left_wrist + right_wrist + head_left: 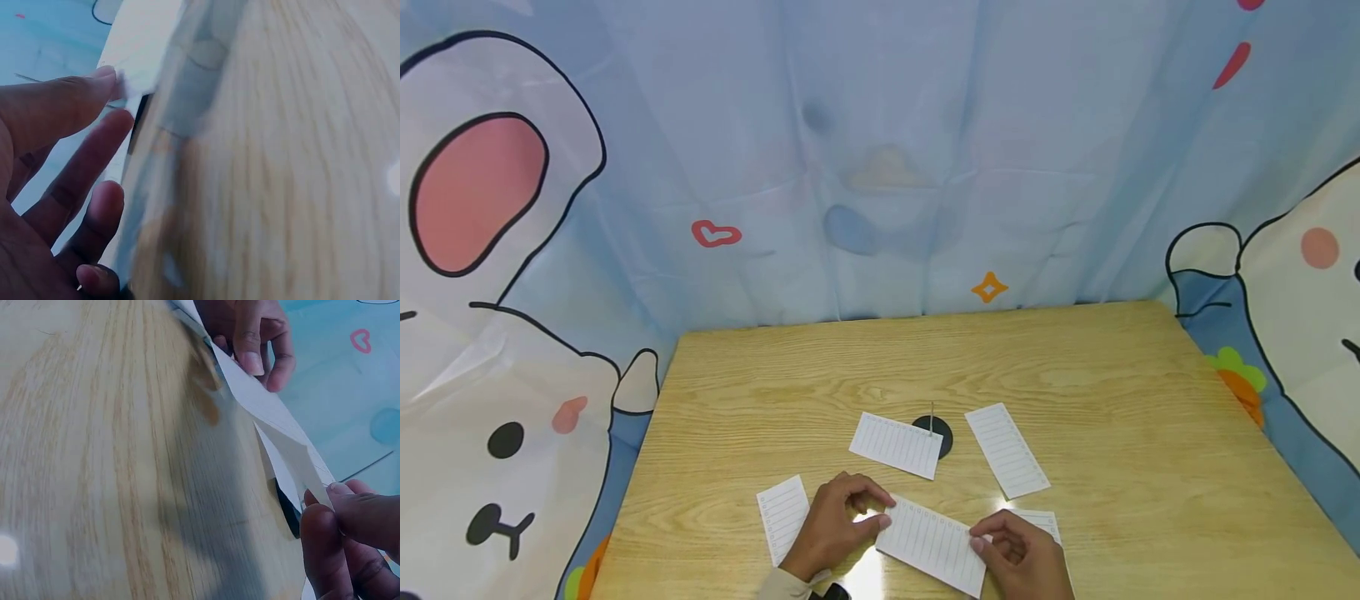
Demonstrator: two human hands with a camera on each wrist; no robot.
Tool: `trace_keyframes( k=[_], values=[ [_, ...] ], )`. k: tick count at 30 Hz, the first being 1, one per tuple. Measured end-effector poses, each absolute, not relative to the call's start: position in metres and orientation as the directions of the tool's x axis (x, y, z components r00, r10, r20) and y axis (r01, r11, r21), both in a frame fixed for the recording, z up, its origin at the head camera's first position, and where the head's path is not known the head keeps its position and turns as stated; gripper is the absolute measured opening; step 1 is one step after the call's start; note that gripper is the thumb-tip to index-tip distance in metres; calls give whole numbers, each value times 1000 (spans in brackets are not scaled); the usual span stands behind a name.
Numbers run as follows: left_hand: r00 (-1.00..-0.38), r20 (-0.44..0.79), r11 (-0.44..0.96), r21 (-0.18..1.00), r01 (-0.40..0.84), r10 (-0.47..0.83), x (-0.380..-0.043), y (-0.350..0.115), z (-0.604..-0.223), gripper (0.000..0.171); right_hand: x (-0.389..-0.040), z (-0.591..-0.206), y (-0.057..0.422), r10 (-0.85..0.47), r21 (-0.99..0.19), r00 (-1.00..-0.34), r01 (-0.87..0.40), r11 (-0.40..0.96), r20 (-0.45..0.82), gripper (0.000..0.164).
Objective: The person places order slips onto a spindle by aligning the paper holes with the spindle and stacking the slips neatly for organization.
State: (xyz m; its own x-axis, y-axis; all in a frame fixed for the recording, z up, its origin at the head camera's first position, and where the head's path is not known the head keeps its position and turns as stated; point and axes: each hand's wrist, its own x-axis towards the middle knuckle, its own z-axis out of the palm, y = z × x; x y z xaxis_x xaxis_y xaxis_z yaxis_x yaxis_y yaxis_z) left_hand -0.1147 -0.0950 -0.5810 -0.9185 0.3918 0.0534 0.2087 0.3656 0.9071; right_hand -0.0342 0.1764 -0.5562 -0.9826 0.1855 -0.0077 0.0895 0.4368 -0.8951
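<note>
Between both hands a white lined slip of paper is held above the table, tilted down to the right. The left hand pinches its left end between thumb and fingers; the left wrist view shows the other fingers loosely bent. At the right end, the right hand pinches the slip with thumb and forefinger, as the right wrist view also shows. Just beyond them stands a black round base with a thin upright spike. Another lined slip lies partly over that base.
More lined slips lie around: one right of the spike, one beside the left wrist, and one partly under the right hand. The wooden table ends at a printed cloth curtain behind.
</note>
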Motion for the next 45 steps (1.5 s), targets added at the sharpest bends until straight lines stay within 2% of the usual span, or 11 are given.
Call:
trace_keyframes(
  k=[5,16,26,33,45],
  values=[
    [-912,15,306,940,153,410,-113,-91,-576,12,-34,-553,177,187,-898,-982,105,426,-26,22],
    [-928,36,308,938,160,370,-111,-88,-564,8,-37,-548,177,223,-894,-971,172,414,-84,15],
    [-940,50,292,944,155,337,-112,-91,-550,7,-36,-546,179,206,-917,-978,57,395,28,19],
    [-942,86,261,949,177,324,-117,-95,-540,6,-46,-534,178,209,-911,-978,76,405,11,19],
    [-960,131,241,951,192,246,-128,-102,-523,7,-72,-513,173,171,-943,-983,-5,332,66,10]
  ],
)
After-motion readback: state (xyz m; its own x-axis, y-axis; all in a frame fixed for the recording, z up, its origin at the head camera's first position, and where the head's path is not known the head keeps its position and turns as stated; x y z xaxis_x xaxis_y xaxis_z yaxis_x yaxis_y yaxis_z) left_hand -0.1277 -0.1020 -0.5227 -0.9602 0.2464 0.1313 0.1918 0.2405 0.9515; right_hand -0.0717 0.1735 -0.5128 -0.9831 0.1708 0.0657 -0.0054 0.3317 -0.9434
